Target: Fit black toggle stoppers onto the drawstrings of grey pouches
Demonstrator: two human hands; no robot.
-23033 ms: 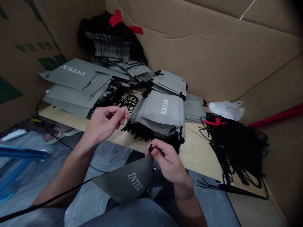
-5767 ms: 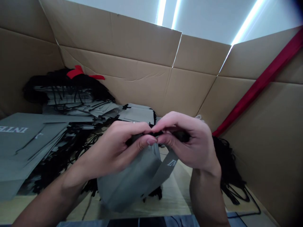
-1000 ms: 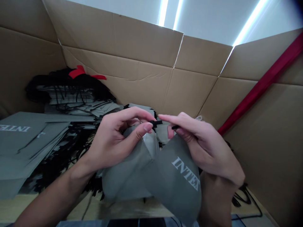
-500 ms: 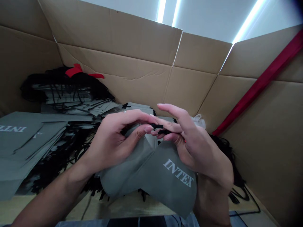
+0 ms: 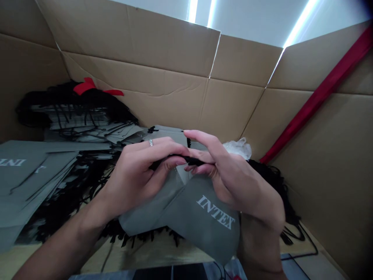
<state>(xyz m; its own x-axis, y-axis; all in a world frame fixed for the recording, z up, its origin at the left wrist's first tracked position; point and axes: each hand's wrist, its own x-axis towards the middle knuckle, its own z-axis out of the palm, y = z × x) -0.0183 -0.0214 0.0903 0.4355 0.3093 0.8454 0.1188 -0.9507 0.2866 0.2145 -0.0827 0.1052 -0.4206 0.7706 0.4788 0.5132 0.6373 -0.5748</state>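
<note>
Both of my hands meet over a grey fabric pouch [image 5: 201, 229] with white "INTEX" lettering, which hangs folded below them. My left hand [image 5: 140, 171], a ring on one finger, pinches a black cord [image 5: 194, 161] at the pouch's top edge between thumb and fingers. From the other side, my right hand [image 5: 244, 182] pinches the same black strip, its thumb below and its index finger raised above. The fingertips are close together, and they hide how the cord runs through the fabric.
At left lies a pile of grey INTEX pouches [image 5: 26, 175] with black cords. Behind it, a stack of pouches [image 5: 78, 114] carries a red ribbon [image 5: 86, 86]. Cardboard walls [image 5: 163, 81] surround the wooden table [image 5: 140, 254]. Clear plastic [image 5: 239, 147] and black cords [image 5: 269, 179] lie at right.
The separate black ends between my fingers now appear as one continuous strip. My right hand has shifted slightly left towards my left hand. The whole view has moved a little.
</note>
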